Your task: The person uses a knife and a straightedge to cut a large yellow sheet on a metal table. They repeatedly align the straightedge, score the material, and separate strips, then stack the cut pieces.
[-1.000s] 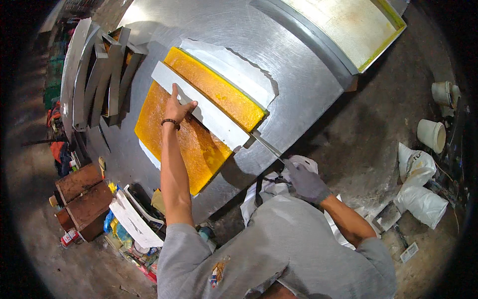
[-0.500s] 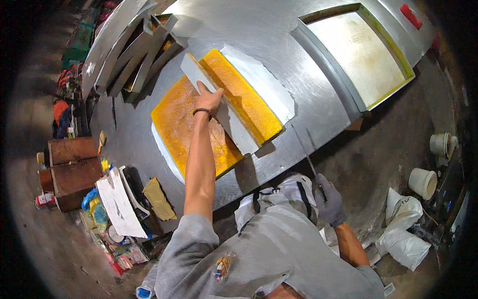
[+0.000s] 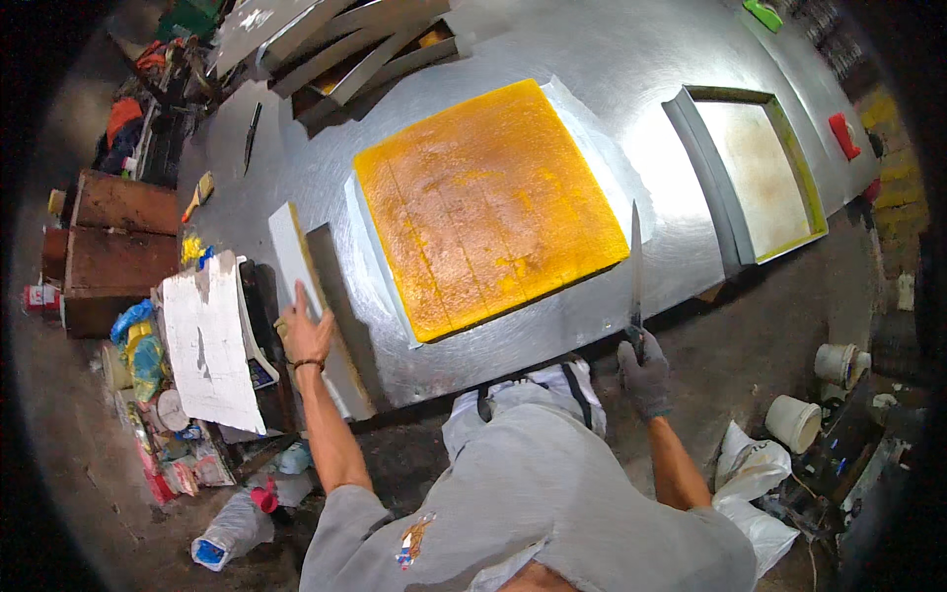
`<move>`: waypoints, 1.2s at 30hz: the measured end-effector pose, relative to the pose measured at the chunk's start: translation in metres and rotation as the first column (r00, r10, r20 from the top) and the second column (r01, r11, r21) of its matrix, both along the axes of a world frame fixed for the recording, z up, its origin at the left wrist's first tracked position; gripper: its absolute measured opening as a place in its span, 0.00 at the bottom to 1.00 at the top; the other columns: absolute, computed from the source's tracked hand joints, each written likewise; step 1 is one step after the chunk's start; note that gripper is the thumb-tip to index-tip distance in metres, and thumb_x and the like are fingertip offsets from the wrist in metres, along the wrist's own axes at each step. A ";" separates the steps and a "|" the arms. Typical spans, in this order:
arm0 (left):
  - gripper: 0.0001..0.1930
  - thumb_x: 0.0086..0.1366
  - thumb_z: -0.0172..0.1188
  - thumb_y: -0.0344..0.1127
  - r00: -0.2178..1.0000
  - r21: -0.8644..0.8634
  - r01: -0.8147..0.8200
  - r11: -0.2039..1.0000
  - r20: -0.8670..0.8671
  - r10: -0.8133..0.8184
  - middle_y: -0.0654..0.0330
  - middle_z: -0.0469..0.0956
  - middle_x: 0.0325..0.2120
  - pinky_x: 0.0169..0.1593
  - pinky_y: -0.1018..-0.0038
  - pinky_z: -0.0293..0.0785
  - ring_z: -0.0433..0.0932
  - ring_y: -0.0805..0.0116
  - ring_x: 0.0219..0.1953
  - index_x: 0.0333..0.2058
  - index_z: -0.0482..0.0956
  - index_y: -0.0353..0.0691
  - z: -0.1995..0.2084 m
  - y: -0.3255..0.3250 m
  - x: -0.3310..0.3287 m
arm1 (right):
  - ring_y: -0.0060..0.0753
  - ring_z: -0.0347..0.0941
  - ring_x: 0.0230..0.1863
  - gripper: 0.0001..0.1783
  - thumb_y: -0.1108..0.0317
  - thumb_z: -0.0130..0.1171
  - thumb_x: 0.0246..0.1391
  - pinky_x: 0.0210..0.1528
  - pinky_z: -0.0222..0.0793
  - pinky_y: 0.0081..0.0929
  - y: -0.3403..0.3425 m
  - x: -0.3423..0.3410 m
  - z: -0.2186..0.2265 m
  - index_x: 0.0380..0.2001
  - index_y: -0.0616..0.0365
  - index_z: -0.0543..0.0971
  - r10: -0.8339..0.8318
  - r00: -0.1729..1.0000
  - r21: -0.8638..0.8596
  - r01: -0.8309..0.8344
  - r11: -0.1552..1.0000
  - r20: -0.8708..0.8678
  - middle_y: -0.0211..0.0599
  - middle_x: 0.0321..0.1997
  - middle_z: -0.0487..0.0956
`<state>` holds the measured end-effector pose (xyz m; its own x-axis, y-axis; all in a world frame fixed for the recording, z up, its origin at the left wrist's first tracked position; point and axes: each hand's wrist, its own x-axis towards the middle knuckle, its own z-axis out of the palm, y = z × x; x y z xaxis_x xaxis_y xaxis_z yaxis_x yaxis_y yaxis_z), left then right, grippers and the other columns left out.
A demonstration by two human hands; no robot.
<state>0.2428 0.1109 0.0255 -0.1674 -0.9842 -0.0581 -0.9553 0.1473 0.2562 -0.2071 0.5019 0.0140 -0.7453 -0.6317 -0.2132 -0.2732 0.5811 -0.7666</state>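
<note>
A square orange-yellow slab point(image 3: 493, 207), like a sponge cake with a browned top, lies on white paper point(image 3: 619, 178) in the middle of the metal table. Several thin parallel lines score its top. Left of it, my left hand point(image 3: 308, 335), bare with a dark bracelet, grips a long grey straight board point(image 3: 293, 255) with a yellow-stained edge, standing apart from the slab. My right hand point(image 3: 646, 380), in a grey glove, is closed round the handle of a long knife point(image 3: 636, 261). Its blade points away from me, just right of the slab's near right corner.
A shallow metal tray point(image 3: 755, 168) with yellowed rims stands on the right of the table. Metal frames point(image 3: 365, 54) are stacked far left. Nearer lie a brush point(image 3: 200, 195), a dark slim tool point(image 3: 254, 138) and white sheets point(image 3: 209, 345). White buckets point(image 3: 792, 422) stand on the floor at right.
The board has come off the slab and moved left with my left hand, baring the scored top. My right hand still holds the knife, its blade now pointing forward. The whole view has shifted.
</note>
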 end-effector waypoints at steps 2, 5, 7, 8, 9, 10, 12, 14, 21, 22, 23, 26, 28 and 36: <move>0.45 0.62 0.62 0.44 0.959 0.057 -0.147 0.987 0.254 0.128 0.40 0.67 0.62 0.62 0.47 0.69 0.72 0.36 0.60 0.76 0.52 0.59 0.011 0.012 0.033 | 0.13 0.64 0.22 0.17 0.63 0.61 0.65 0.24 0.62 0.20 -0.022 0.016 0.003 0.53 0.59 0.79 -0.074 0.988 0.006 0.074 0.997 0.136 0.23 0.24 0.72; 0.44 0.62 0.62 0.44 0.941 0.069 -0.130 0.989 0.322 0.101 0.41 0.67 0.61 0.59 0.43 0.70 0.73 0.35 0.57 0.76 0.53 0.63 -0.010 0.012 0.074 | 0.14 0.64 0.20 0.14 0.63 0.63 0.63 0.21 0.61 0.21 -0.051 0.046 0.004 0.48 0.59 0.79 -0.089 0.991 -0.072 0.096 0.993 0.095 0.23 0.24 0.72; 0.42 0.66 0.61 0.47 0.874 0.135 -0.183 0.974 0.476 0.099 0.41 0.65 0.63 0.58 0.44 0.70 0.74 0.35 0.57 0.76 0.52 0.62 -0.014 0.017 0.088 | 0.14 0.65 0.19 0.13 0.63 0.64 0.62 0.20 0.61 0.21 -0.060 0.057 0.001 0.45 0.59 0.79 -0.107 0.989 -0.095 0.116 0.989 0.100 0.23 0.24 0.72; 0.42 0.67 0.61 0.47 0.860 0.117 -0.213 0.970 0.493 0.129 0.41 0.64 0.65 0.59 0.45 0.70 0.73 0.36 0.58 0.76 0.52 0.62 -0.030 0.019 0.109 | 0.14 0.66 0.19 0.13 0.63 0.65 0.61 0.20 0.62 0.22 -0.064 0.058 -0.002 0.44 0.60 0.79 -0.122 0.979 -0.081 0.136 0.987 0.165 0.23 0.24 0.72; 0.41 0.67 0.61 0.48 0.846 0.098 -0.237 0.967 0.509 0.156 0.40 0.62 0.67 0.59 0.45 0.70 0.73 0.36 0.59 0.76 0.51 0.62 -0.036 0.020 0.112 | 0.15 0.66 0.19 0.13 0.64 0.65 0.61 0.21 0.62 0.22 -0.069 0.058 0.001 0.43 0.60 0.78 -0.142 0.963 -0.069 0.162 0.984 0.229 0.23 0.25 0.73; 0.41 0.69 0.60 0.47 0.834 0.117 -0.326 0.938 0.503 0.227 0.41 0.59 0.70 0.61 0.46 0.69 0.71 0.35 0.61 0.76 0.49 0.63 -0.042 0.020 0.112 | 0.18 0.68 0.22 0.14 0.65 0.67 0.59 0.24 0.65 0.23 -0.071 0.054 0.008 0.43 0.62 0.78 -0.166 0.947 -0.051 0.187 0.981 0.277 0.25 0.26 0.73; 0.36 0.71 0.59 0.44 0.873 -0.070 -0.255 0.964 0.412 0.261 0.42 0.60 0.69 0.64 0.45 0.67 0.70 0.36 0.63 0.74 0.56 0.54 -0.039 0.025 0.092 | 0.23 0.70 0.25 0.16 0.64 0.68 0.58 0.28 0.68 0.26 -0.077 0.039 0.018 0.43 0.63 0.77 -0.165 0.985 -0.037 0.167 0.985 0.055 0.27 0.26 0.74; 0.31 0.71 0.57 0.42 0.977 -0.201 -0.098 0.975 0.169 0.133 0.40 0.65 0.66 0.65 0.46 0.66 0.69 0.37 0.63 0.70 0.63 0.42 -0.046 0.026 0.068 | 0.28 0.71 0.28 0.18 0.62 0.70 0.56 0.32 0.70 0.29 -0.083 0.010 0.015 0.42 0.64 0.77 -0.179 0.981 -0.003 0.179 0.984 -0.075 0.29 0.28 0.74; 0.27 0.71 0.58 0.43 0.928 0.071 -0.077 0.995 -0.359 0.098 0.42 0.82 0.47 0.56 0.58 0.75 0.81 0.48 0.50 0.61 0.73 0.29 -0.082 0.004 -0.057 | 0.50 0.74 0.41 0.27 0.55 0.77 0.47 0.47 0.72 0.45 -0.147 -0.147 -0.001 0.40 0.65 0.77 0.046 0.839 0.168 0.054 0.984 -0.542 0.47 0.38 0.77; 0.26 0.71 0.59 0.43 0.913 0.112 -0.126 0.986 -0.376 0.160 0.42 0.83 0.46 0.55 0.58 0.75 0.82 0.49 0.49 0.60 0.74 0.29 -0.082 0.000 -0.071 | 0.52 0.75 0.42 0.28 0.54 0.78 0.46 0.47 0.72 0.46 -0.159 -0.166 -0.002 0.40 0.65 0.77 0.104 0.836 0.205 0.011 0.979 -0.539 0.48 0.38 0.77; 0.26 0.70 0.60 0.42 0.895 0.154 -0.174 0.973 -0.387 0.221 0.42 0.83 0.45 0.54 0.59 0.76 0.82 0.49 0.48 0.59 0.75 0.29 -0.084 -0.005 -0.084 | 0.54 0.75 0.42 0.29 0.53 0.78 0.45 0.48 0.72 0.47 -0.170 -0.181 -0.006 0.40 0.65 0.77 0.161 0.831 0.241 -0.033 0.970 -0.532 0.49 0.38 0.78; 0.26 0.67 0.63 0.43 0.871 0.195 -0.249 0.949 -0.382 0.308 0.43 0.84 0.44 0.52 0.59 0.77 0.83 0.49 0.47 0.57 0.77 0.30 -0.095 -0.022 -0.103 | 0.47 0.78 0.47 0.27 0.54 0.74 0.48 0.50 0.74 0.42 -0.199 -0.200 -0.022 0.42 0.63 0.77 0.170 0.859 0.317 -0.009 0.948 -0.483 0.46 0.38 0.81; 0.24 0.63 0.68 0.42 0.864 0.116 -0.276 0.954 -0.406 0.299 0.44 0.85 0.42 0.51 0.60 0.78 0.84 0.50 0.45 0.52 0.80 0.30 -0.113 -0.031 -0.091 | 0.48 0.80 0.47 0.28 0.53 0.73 0.49 0.51 0.75 0.41 -0.213 -0.195 -0.024 0.44 0.64 0.76 0.081 0.944 0.220 -0.009 0.976 -0.319 0.47 0.41 0.82; 0.14 0.61 0.68 0.36 0.907 0.166 -0.234 0.958 -0.317 0.277 0.49 0.84 0.28 0.42 0.63 0.77 0.84 0.57 0.33 0.38 0.83 0.30 -0.098 -0.043 -0.106 | 0.26 0.69 0.33 0.20 0.60 0.72 0.52 0.37 0.70 0.31 -0.208 -0.194 -0.034 0.36 0.61 0.73 0.147 0.980 0.000 -0.148 0.989 -0.132 0.32 0.30 0.75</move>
